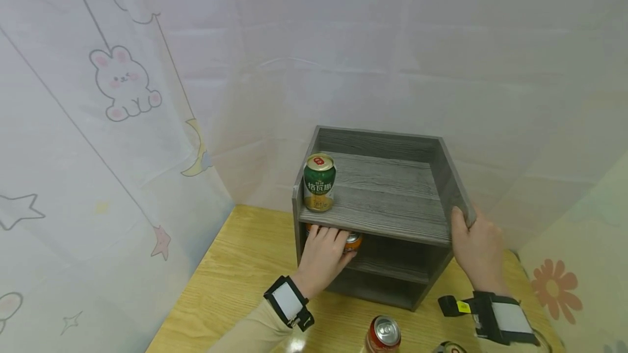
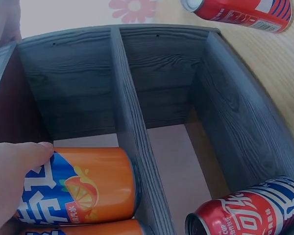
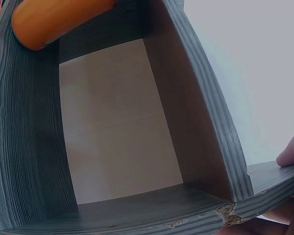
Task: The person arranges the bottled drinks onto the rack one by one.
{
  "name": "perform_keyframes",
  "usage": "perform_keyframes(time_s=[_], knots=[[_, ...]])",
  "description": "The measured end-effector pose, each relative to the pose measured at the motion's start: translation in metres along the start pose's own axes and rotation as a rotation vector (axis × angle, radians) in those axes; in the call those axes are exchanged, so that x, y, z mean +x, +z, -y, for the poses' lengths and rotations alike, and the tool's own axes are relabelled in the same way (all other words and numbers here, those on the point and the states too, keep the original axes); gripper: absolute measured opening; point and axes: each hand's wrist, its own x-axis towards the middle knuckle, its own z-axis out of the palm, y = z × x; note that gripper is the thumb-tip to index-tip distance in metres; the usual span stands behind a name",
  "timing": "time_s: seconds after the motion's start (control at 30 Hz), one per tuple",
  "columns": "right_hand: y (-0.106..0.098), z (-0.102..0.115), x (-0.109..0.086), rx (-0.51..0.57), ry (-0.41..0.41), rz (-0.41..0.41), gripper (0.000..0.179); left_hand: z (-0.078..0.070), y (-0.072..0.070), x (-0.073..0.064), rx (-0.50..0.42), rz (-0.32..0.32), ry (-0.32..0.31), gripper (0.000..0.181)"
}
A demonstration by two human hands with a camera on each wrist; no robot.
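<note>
While R hand point(image 1: 477, 245) is clamping the grey wood-grain shelf unit point(image 1: 382, 178) by its side wall point(image 1: 453, 189), L hand point(image 1: 321, 257) is holding an orange soda can point(image 2: 105, 183) in the mid compartment point(image 1: 397, 252), fingers half-curled, w/ a 2nd can point(image 2: 100, 229) beside it. Imo it's needing slow, level handling.

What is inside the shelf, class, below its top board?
Two orange cans are in the middle level, the left hand gripping one; a red can is below. The hand partly covers its can; anything behind cannot be seen.
</note>
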Motion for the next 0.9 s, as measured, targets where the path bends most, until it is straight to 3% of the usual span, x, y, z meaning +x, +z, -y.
perform_keyframes(time_s=[0.2, 0.5, 0.67, 0.9], knots=[[-0.001, 0.001, 0.0, -0.007, -0.009, -0.004, 0.037, 0.002, 0.001, 0.004, 0.03, 0.01, -0.007, 0.045], [0.001, 0.0, -0.001, -0.002, -0.01, -0.011, 0.036, 0.004, 0.0, 0.01, 0.061, 0.089, -0.048, 0.035], [0.001, 0.0, 0.0, -0.008, -0.009, -0.026, 0.036, 0.006, 0.001, 0.011, 0.058, 0.107, -0.059, 0.038], [0.001, -0.001, -0.001, -0.011, -0.029, -0.041, 0.037, 0.006, 0.003, 0.011, 0.047, 0.082, -0.063, 0.049]])
